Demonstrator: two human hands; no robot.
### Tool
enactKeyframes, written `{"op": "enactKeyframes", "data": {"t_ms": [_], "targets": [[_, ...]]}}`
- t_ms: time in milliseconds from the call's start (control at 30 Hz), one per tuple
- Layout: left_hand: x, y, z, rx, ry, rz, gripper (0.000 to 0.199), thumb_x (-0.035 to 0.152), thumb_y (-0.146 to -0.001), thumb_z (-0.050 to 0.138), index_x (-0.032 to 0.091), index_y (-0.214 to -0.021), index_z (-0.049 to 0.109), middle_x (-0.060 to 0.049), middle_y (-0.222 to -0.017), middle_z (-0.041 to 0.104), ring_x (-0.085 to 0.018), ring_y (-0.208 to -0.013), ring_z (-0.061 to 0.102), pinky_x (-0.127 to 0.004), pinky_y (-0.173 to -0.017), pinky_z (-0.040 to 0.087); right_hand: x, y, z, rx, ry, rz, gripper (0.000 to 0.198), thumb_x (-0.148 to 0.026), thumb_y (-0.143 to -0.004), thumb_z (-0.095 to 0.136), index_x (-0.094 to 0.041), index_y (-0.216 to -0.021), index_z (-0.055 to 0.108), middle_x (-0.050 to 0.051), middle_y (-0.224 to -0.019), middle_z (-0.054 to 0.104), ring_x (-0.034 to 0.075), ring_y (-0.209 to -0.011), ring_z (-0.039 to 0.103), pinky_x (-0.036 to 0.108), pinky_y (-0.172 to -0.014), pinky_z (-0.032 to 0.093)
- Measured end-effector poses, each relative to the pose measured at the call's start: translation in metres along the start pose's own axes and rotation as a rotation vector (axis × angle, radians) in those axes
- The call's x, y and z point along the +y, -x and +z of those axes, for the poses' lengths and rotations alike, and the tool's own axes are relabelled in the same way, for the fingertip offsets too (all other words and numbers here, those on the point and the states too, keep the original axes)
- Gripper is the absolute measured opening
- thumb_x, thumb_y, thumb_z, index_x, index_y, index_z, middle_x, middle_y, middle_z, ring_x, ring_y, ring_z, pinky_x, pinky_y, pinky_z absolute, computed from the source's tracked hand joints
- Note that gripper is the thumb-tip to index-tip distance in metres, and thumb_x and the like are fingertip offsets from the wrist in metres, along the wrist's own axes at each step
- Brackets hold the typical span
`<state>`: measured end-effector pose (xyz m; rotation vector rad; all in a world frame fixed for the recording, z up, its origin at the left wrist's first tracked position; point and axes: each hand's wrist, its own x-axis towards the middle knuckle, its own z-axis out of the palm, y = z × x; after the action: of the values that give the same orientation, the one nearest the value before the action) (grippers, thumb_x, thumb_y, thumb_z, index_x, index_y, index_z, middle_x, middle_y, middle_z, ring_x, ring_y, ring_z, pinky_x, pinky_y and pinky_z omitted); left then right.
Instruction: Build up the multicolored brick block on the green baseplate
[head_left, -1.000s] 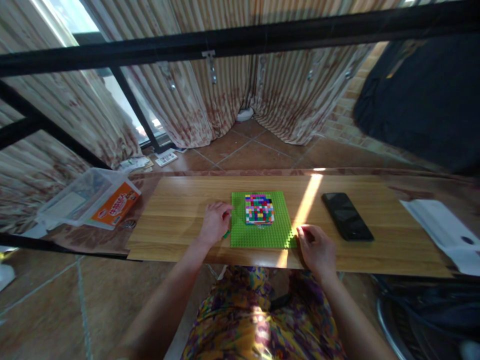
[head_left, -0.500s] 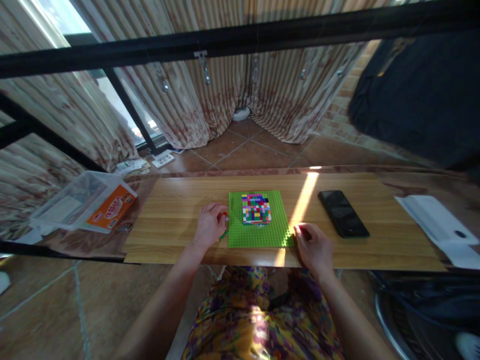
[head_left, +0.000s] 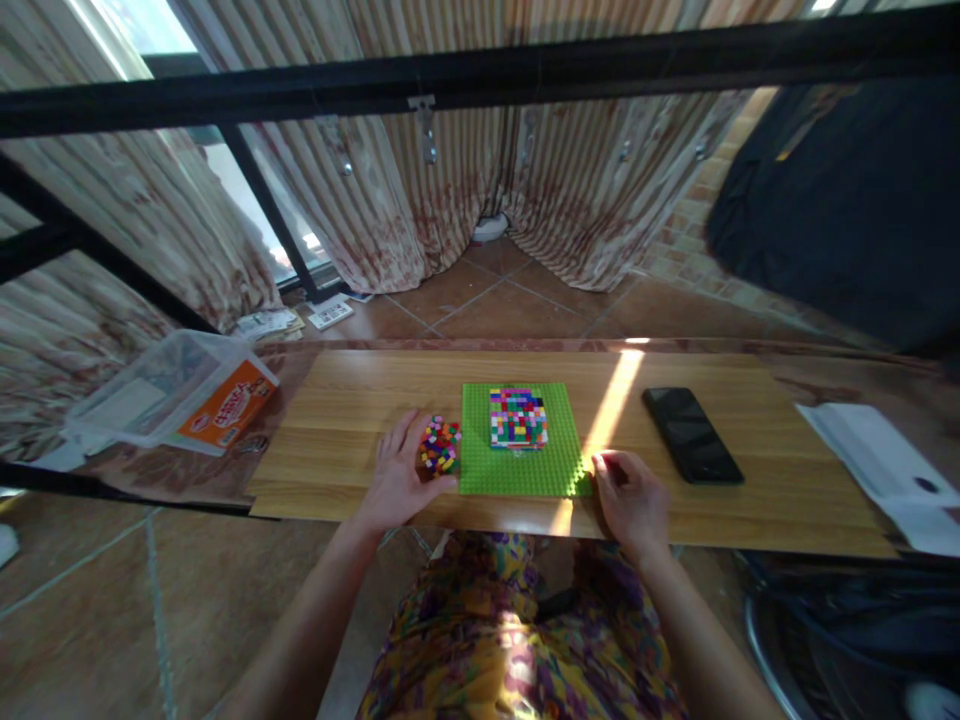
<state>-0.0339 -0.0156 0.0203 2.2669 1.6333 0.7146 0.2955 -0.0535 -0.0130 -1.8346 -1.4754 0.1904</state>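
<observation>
On the wooden board lies a green studded baseplate (head_left: 480,474), bearing a block of small multicoloured building bricks (head_left: 518,418) above its middle. Left of the plate is a pile of loose coloured bricks (head_left: 440,446). My left hand (head_left: 397,477) curves around the pile's left and near sides, thumb and fingers spread apart, holding nothing. By the plate's lower right corner my right hand (head_left: 632,497) rests with thumb and index finger pinched together. Whatever may be between those fingertips is too small to make out.
A black phone (head_left: 692,434) lies right of my right hand. Past the board's right end is a white open box (head_left: 881,460). A clear plastic bin (head_left: 165,385) with an orange label stands left. A dark metal rail (head_left: 480,78) crosses above, before curtains.
My left hand has opened from a curled shape and moved slightly left, uncovering the loose brick pile. My right hand keeps its pinch in place. The view has shifted slightly.
</observation>
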Motion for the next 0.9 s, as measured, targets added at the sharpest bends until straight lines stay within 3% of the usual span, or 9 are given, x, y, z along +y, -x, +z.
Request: {"op": "enactKeyframes", "data": {"t_ms": [133,233,300,467,567,667,767,900], "targets": [[0.003,-0.007,0.014,-0.020,-0.058,0.004,0.094,0.049,-0.061,0.078,0.025,-0.141,0.033,-0.015,-0.149,0.033,-0.034,-0.137,0.030,-0.053,-0.109,0.026,-0.009,0.002,-0.004,-0.004,-0.016,-0.022,0.028,-0.041,-0.087,0.050,-0.019,-0.079,0.064,0.005,-0.077,0.066,0.016,-0.063,0.056,0.028,-0.061,0.040],[0.004,-0.017,0.023,-0.027,-0.056,0.036,0.095,0.052,-0.062,0.076,0.023,-0.142,0.032,-0.016,-0.149,0.033,-0.034,-0.137,0.031,-0.053,-0.110,0.024,-0.034,0.009,-0.006,-0.030,-0.101,-0.079,0.024,-0.038,-0.088,0.050,-0.019,-0.081,0.064,0.004,-0.076,0.065,0.016,-0.067,0.058,0.028,-0.064,0.044],[0.004,-0.022,0.026,-0.035,-0.051,0.061,0.091,0.053,-0.066,0.073,0.021,-0.141,0.034,-0.016,-0.147,0.036,-0.034,-0.136,0.032,-0.053,-0.111,0.023,-0.058,0.016,-0.002,-0.067,-0.191,-0.143,0.020,-0.035,-0.089,0.051,-0.020,-0.083,0.064,0.003,-0.078,0.064,0.016,-0.070,0.060,0.027,-0.067,0.047],[0.004,-0.024,0.023,-0.013,-0.015,0.095,0.066,0.043,-0.077,0.065,0.020,-0.135,0.043,-0.012,-0.134,0.050,-0.029,-0.127,0.043,-0.047,-0.109,0.029,-0.113,0.030,0.032,-0.324,-0.298,-0.300,0.023,-0.025,-0.092,0.043,-0.022,-0.099,0.065,0.006,-0.090,0.068,0.017,-0.081,0.065,0.029,-0.075,0.050],[0.002,-0.023,0.023,-0.003,0.023,0.112,0.051,0.032,-0.079,0.062,0.020,-0.127,0.050,-0.011,-0.127,0.055,-0.027,-0.121,0.047,-0.043,-0.105,0.035,-0.130,0.026,0.057,-0.340,-0.191,-0.291,0.029,-0.022,-0.091,0.039,-0.020,-0.111,0.061,0.009,-0.101,0.070,0.021,-0.088,0.066,0.033,-0.079,0.050],[0.000,-0.022,0.024,0.003,0.056,0.123,0.040,0.025,-0.080,0.060,0.019,-0.119,0.055,-0.009,-0.122,0.058,-0.025,-0.116,0.050,-0.041,-0.103,0.038,-0.142,0.014,0.073,-0.446,0.044,-0.236,0.032,-0.022,-0.091,0.039,-0.018,-0.117,0.057,0.012,-0.093,0.071,0.023,-0.077,0.067,0.032,-0.069,0.049],[0.000,-0.022,0.025,0.027,0.076,0.112,0.036,0.023,-0.079,0.059,0.018,-0.115,0.057,-0.009,-0.118,0.059,-0.025,-0.113,0.052,-0.042,-0.100,0.041,-0.155,0.002,0.080,-0.569,0.242,-0.211,0.033,-0.021,-0.093,0.037,-0.014,-0.121,0.053,0.013,-0.086,0.071,0.023,-0.074,0.068,0.030,-0.065,0.047],[0.000,-0.022,0.026,0.048,0.083,0.117,0.037,0.018,-0.076,0.059,0.017,-0.113,0.058,-0.010,-0.116,0.059,-0.025,-0.111,0.052,-0.041,-0.100,0.042,-0.165,-0.005,0.085,-0.622,0.375,-0.200,0.031,-0.022,-0.096,0.032,-0.014,-0.116,0.054,0.014,-0.087,0.071,0.023,-0.078,0.068,0.029,-0.066,0.046]]}}
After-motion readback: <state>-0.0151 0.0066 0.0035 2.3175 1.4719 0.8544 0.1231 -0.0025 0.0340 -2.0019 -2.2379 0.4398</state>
